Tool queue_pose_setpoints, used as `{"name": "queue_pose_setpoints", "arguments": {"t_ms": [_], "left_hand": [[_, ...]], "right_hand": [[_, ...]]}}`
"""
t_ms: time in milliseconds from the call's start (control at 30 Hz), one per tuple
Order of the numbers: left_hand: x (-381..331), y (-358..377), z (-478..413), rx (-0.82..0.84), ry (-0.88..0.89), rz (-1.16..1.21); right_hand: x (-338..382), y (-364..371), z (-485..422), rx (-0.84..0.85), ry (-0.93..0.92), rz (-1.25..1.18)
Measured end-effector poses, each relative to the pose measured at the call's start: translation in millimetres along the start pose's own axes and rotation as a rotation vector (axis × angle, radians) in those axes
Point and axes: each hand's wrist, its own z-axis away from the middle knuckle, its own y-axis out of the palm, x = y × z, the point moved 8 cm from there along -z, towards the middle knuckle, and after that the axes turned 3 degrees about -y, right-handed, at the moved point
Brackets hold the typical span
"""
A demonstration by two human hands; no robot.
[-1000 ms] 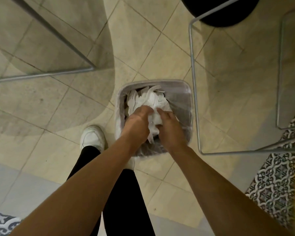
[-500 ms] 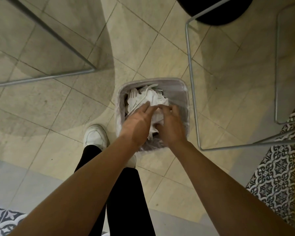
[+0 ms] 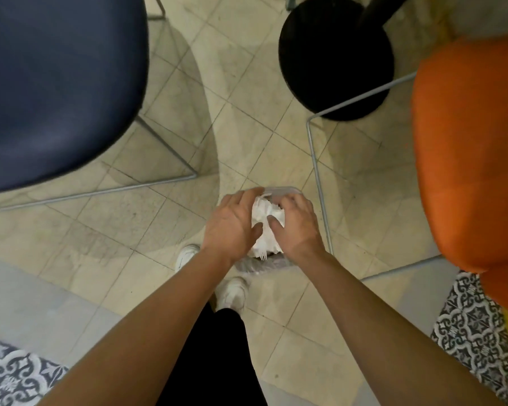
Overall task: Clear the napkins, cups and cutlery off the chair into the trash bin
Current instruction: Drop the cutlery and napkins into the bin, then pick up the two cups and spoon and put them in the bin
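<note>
The trash bin (image 3: 282,189) stands on the tiled floor right below my hands, and they cover most of it. A white heap of crumpled napkins (image 3: 264,213) and plastic forks (image 3: 263,254) fills it and shows in the gap between my hands. My left hand (image 3: 232,222) hovers palm down over the bin's left side with its fingers spread and relaxed. My right hand (image 3: 297,227) lies palm down over the right side, its fingers loosely bent above the heap. Neither hand grips anything that I can see. No cups are visible.
A navy chair seat (image 3: 56,83) on a wire frame fills the upper left. An orange chair seat (image 3: 467,156) stands at the right, its wire leg (image 3: 317,171) close beside the bin. A black round table base (image 3: 335,57) sits behind. My white shoes (image 3: 232,291) are just before the bin.
My hands have let go of the white heap and risen above the bin, fingers opening. My head has lifted, so both chair seats have come into view.
</note>
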Motion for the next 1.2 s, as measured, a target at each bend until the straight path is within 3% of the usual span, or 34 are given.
{"name": "queue_pose_setpoints", "arguments": {"t_ms": [367, 833, 1200], "left_hand": [[0, -148, 33, -0.220, -0.034, 0.151], [117, -304, 22, -0.398, -0.159, 0.232], [173, -389, -6, -0.457, -0.231, 0.248]], "right_hand": [[117, -73, 9, -0.067, -0.126, -0.146], [303, -80, -60, -0.100, -0.234, -0.125], [404, -85, -108, -0.091, -0.301, -0.079]]}}
